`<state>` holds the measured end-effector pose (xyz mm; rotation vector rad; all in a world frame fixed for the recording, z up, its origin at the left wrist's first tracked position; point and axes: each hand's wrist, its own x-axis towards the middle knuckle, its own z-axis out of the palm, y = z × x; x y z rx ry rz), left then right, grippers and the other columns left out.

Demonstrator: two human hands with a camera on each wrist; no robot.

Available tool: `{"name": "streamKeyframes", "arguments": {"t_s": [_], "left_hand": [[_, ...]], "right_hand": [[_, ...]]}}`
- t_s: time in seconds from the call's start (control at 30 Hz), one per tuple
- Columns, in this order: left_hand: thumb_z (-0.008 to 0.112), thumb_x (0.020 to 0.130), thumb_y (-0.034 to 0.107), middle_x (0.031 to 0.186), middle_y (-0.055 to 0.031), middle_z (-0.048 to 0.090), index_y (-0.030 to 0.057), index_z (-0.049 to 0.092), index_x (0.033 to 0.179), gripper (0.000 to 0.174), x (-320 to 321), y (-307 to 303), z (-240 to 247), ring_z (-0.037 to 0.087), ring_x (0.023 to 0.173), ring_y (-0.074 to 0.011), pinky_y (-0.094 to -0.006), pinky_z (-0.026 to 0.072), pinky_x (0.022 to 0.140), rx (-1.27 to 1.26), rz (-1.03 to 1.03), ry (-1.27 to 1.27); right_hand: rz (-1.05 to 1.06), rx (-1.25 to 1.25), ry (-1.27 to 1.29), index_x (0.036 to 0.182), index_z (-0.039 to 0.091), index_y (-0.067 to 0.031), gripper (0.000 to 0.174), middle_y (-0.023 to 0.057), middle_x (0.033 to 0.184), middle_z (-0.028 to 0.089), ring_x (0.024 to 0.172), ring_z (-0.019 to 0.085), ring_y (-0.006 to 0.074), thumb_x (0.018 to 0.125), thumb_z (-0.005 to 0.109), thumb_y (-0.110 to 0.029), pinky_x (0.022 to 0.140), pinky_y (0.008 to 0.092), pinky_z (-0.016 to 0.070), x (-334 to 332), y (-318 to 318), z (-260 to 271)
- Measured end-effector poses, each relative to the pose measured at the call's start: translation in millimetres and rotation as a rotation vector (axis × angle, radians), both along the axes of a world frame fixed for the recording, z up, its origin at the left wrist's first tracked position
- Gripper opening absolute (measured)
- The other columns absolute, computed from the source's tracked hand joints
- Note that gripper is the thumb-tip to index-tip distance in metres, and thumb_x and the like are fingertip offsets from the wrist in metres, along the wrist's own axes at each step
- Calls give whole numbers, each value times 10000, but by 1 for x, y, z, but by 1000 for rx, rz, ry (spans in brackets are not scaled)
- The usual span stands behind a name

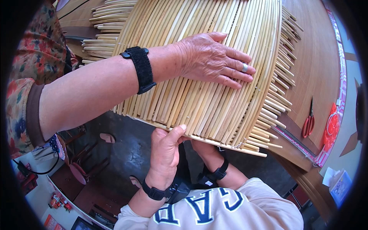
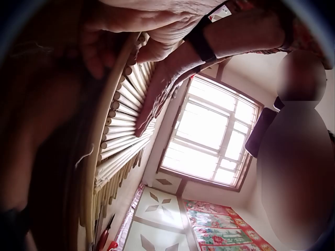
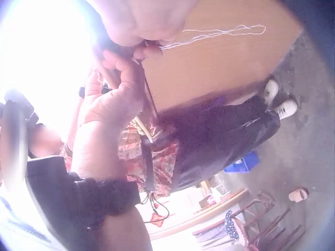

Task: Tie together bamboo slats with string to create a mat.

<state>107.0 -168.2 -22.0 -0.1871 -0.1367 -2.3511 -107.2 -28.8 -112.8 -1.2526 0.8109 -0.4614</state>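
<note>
A mat of pale, thin stalks [image 1: 199, 103] laid side by side fills the upper middle of the head view, with stalk ends jutting out at both sides. My left hand [image 1: 166, 149] grips its near edge strip, thumb on top and fingers underneath. Below that edge, the mat mostly hides my right hand [image 3: 146, 21] in the head view. In the right wrist view its fingers pinch a white thread [image 3: 225, 32] that trails off in a loop, close beside my left hand. Another person's hand [image 1: 218, 59], wearing a ring, lies flat on top of the stalks.
Red-handled scissors [image 1: 308, 124] and a red plastic bag [image 1: 331, 128] lie on the wooden table [image 1: 312, 57] at right. A tissue pack [image 1: 340, 188] is near the table corner. Pink slippers [image 1: 107, 137] and wooden stools [image 1: 78, 172] are on the floor at left.
</note>
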Motion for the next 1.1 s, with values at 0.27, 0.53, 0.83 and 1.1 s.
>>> {"name": "streamKeyframes", "arguments": {"t_s": [0.27, 0.53, 0.83, 1.1], "left_hand": [[116, 898, 471, 1425, -167, 140, -35, 154, 1347, 678, -1, 3, 6, 126, 1321, -305, -416, 66, 1093, 118, 40, -101], [121, 899, 464, 1424, -171, 138, -35, 147, 1349, 673, -2, 3, 8, 131, 1319, -309, -419, 69, 1092, 149, 54, -148], [120, 897, 468, 1423, -163, 152, -31, 159, 1347, 673, -1, 4, 3, 139, 1318, -305, -406, 71, 1095, 88, 44, -50], [109, 893, 472, 1424, -158, 151, -30, 159, 1347, 678, 0, 3, 5, 140, 1319, -297, -407, 76, 1094, 123, 63, -155]], "right_hand": [[-120, 289, -153, 1197, 421, -48, 394, 78, 1172, 465, 1079, 448, 183, 851, 564, -171, 907, 301, 386, -2, 14, -21], [-177, 415, -268, 1175, 432, -47, 368, 74, 1141, 477, 1046, 467, 174, 852, 563, -166, 875, 289, 410, 5, 11, -3], [-167, 367, -245, 1191, 411, -53, 391, 68, 1135, 478, 1038, 475, 169, 853, 566, -175, 866, 286, 422, 5, 8, 0], [-119, 291, -260, 1225, 416, -67, 436, 90, 1186, 474, 1085, 461, 200, 864, 533, -281, 913, 327, 393, 8, -10, 22]]}}
